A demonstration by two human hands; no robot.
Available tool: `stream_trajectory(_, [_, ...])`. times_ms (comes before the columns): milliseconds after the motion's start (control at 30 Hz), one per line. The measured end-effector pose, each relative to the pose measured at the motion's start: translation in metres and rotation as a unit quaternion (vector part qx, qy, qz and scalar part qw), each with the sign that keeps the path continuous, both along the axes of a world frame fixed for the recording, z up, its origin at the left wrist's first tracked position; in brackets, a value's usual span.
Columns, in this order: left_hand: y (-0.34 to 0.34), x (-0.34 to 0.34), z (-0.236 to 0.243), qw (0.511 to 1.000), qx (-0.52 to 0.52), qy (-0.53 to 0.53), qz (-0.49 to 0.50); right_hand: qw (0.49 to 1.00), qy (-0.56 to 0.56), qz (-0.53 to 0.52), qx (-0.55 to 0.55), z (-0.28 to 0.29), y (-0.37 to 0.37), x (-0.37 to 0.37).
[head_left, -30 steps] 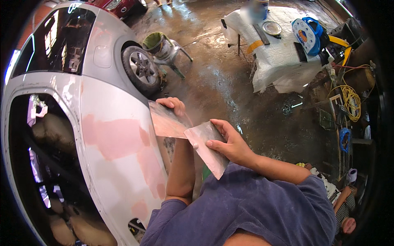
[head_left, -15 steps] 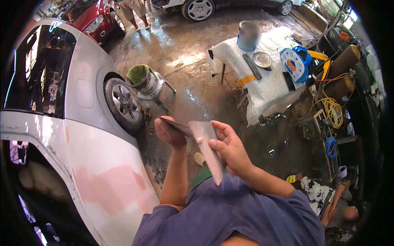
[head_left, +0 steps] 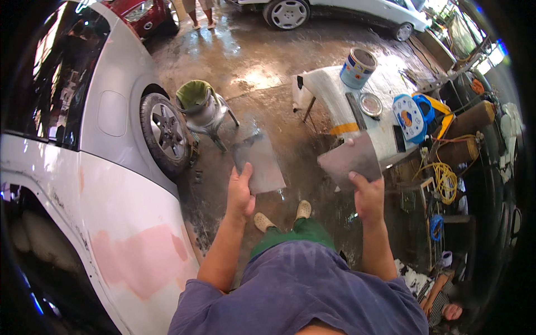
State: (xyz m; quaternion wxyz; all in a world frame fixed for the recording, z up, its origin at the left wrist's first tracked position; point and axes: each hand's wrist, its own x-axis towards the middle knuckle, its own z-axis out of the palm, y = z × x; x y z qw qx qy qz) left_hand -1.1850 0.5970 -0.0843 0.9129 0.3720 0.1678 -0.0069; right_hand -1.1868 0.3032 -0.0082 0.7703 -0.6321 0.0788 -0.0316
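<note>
My left hand (head_left: 241, 192) grips the lower left edge of a thin grey rectangular sheet (head_left: 265, 167), thumb on top. A dark smear shows near that sheet's far left corner. In my right hand (head_left: 368, 198) is a second, browner grey sheet (head_left: 349, 162), pinched at its near edge with the thumb on its face. The two sheets are apart, held above the floor before me. To the left stands a white and grey car body (head_left: 134, 195) with a pink patch (head_left: 142, 257) on its panel; neither hand touches it.
A white-covered table (head_left: 329, 89) at far right bears a blue can (head_left: 358, 70), a round lid (head_left: 370, 104), a long dark bar (head_left: 354, 110) and a blue-and-white container (head_left: 409, 118). A stool (head_left: 215, 131) with a cloth-draped bucket (head_left: 198, 106) stands by the car wheel (head_left: 163, 133). Another person (head_left: 441, 298) is at lower right.
The two sheets were together, touching or overlapping, in front of me. My hands have since moved apart, left and right, each with its own sheet, and both sheets now lie flatter to view.
</note>
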Motion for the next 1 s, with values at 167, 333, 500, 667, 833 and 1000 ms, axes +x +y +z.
stream_trajectory(167, [-0.033,0.003,0.028,0.998,0.045,-0.013,0.03,0.873,-0.384,0.16,-0.255,0.018,0.039,0.007])
stream_trajectory(333, [-0.076,-0.008,0.042,0.996,0.026,-0.029,0.081,0.782,-0.434,0.26,-0.364,0.02,0.037,-0.014])
stream_trajectory(500, [-0.098,-0.02,0.04,0.992,0.045,-0.017,0.117,0.799,-0.355,0.263,-0.408,-0.013,0.01,-0.008])
stream_trajectory(667, [-0.095,-0.025,0.058,0.993,-0.028,-0.004,0.117,0.765,-0.371,0.267,-0.454,-0.034,-0.01,0.013])
stream_trajectory(833, [-0.08,0.001,0.126,0.983,0.076,-0.124,0.108,0.862,-0.18,0.294,-0.373,-0.086,-0.06,0.033])
stream_trajectory(1000, [-0.039,0.002,0.12,0.956,0.265,-0.124,-0.039,0.945,-0.079,0.264,-0.175,0.013,-0.073,0.081])
